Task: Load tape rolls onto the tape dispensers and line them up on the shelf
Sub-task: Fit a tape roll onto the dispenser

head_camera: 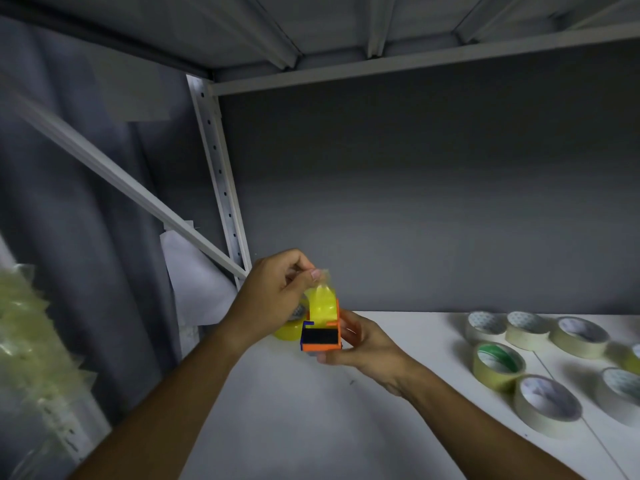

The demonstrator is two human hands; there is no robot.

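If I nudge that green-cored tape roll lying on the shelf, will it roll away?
Probably not: the green-cored tape roll lies flat on the shelf, so it should slide. It looks rigid and light. Neighbouring rolls sit close, so it may bump them.

White shelf (311, 427), loose tape rolls (547, 405) lying flat at its right

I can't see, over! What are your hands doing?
Left hand pinching tape end. Right hand gripping dispenser. Nothing blocking.
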